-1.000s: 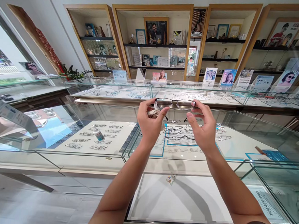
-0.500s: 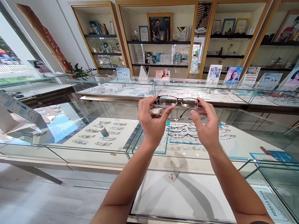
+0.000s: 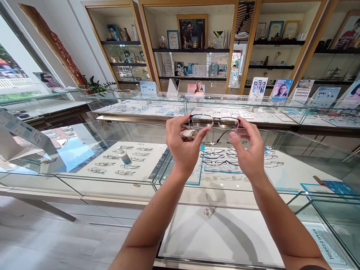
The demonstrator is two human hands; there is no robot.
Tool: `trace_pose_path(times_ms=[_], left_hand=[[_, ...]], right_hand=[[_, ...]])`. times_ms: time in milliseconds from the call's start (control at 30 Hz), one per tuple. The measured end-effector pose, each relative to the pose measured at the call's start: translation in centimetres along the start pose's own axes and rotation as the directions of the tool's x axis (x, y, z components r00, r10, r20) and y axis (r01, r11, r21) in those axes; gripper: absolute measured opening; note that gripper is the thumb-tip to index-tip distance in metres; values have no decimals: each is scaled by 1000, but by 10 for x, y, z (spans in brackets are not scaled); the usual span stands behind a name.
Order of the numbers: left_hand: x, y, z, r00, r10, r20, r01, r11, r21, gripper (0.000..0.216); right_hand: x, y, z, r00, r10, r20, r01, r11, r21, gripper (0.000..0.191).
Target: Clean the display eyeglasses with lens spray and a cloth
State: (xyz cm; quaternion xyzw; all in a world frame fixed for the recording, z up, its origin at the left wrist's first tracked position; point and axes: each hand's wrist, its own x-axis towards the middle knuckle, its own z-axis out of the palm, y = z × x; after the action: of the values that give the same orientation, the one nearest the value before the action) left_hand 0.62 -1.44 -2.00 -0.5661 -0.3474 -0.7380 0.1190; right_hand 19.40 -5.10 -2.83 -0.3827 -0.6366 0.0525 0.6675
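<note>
Raised in front of me above the glass counter is a pair of glasses (image 3: 216,119) with a dark top rim and clear lenses. My left hand (image 3: 183,145) grips the frame at its left end, and a crumpled pale cloth (image 3: 188,135) is tucked inside its curled fingers. At the right end, my right hand (image 3: 249,150) pinches the frame near the hinge. One dark temple arm slants down behind the lenses. A small white spray bottle (image 3: 124,157) stands on the glass counter to the left of my hands.
Several eyeglass frames (image 3: 107,163) lie in the glass showcase (image 3: 81,179) below. A small printed packet or cloth (image 3: 208,212) rests on the nearer white surface. Another glass display counter (image 3: 219,98) with upright adverts runs behind, before wooden wall shelves (image 3: 192,50).
Almost nothing differs. Both hands keep the glasses at the same height, with only a very slight shift of the left hand.
</note>
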Motion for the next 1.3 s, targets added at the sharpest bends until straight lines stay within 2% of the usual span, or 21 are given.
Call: trace_pose_path(times_ms=[233, 333, 500, 733, 833, 933, 1067, 1300], left_hand=[[-1, -19, 5, 991, -104, 80, 113, 985, -126, 54], [0, -23, 6, 990, -111, 89, 122, 983, -138, 56], [-1, -25, 8, 999, -25, 44, 29, 996, -88, 56], [-7, -26, 11, 994, 108, -18, -108, 994, -11, 55], [-9, -24, 11, 994, 112, -11, -112, 994, 3, 55], [-11, -21, 13, 998, 60, 24, -60, 998, 9, 57], [-14, -21, 16, 996, -54, 65, 56, 998, -31, 60], [-14, -27, 18, 967, -224, 122, 239, 962, -131, 63]], right_hand=[[-1, -4, -2, 997, -80, -6, 80, 995, -63, 48], [-1, -4, -3, 991, -134, 14, 135, 986, -98, 52], [-1, 2, 1, 985, -162, 54, 167, 980, -105, 62], [-1, 13, 7, 993, -71, 95, 74, 997, -33, 67], [-1, 15, 8, 995, -36, 93, 35, 999, 7, 67], [-2, 15, 8, 997, -21, 76, 19, 999, 26, 66], [-4, 11, 8, 997, -64, 44, 65, 998, -20, 63], [-9, 2, 11, 990, -137, 34, 139, 988, -72, 62]])
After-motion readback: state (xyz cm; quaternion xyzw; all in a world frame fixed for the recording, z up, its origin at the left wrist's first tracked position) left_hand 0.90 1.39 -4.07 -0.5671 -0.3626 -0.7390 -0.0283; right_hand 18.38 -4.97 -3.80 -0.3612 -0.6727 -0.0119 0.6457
